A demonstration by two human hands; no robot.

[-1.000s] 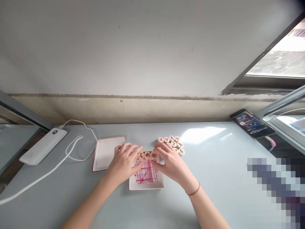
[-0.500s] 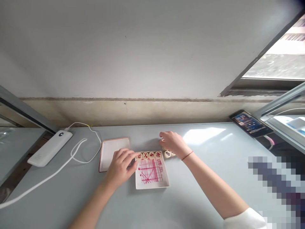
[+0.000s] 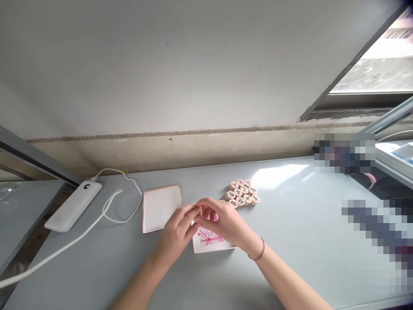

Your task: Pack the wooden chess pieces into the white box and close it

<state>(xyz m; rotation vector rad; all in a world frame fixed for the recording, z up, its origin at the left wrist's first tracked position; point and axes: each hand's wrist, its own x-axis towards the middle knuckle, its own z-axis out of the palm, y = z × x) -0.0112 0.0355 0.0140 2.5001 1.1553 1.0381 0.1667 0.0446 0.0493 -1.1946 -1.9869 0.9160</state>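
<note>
Handwork at close quarters

The left hand [image 3: 177, 234] and the right hand [image 3: 222, 221] are together, fingertips meeting above the far edge of a white square plate with red ruled lines [image 3: 213, 250]. Something small and pale shows between them, but the fingers hide it, so I cannot tell whether either hand is clamped on it. The step in hand looks like fine finger work at that plate, and the next move seems to call for a steady, careful pinch.

Round wooden chess pieces with carved dark characters [image 3: 241, 193] lie in a tight cluster, eleven by my count, far and to the right of the plate. One shallow white tray with a reddish rim [image 3: 161, 209] sits to the left, and one white power bank [image 3: 73, 206] lies further left, trailing a white cable [image 3: 64, 234].
</note>
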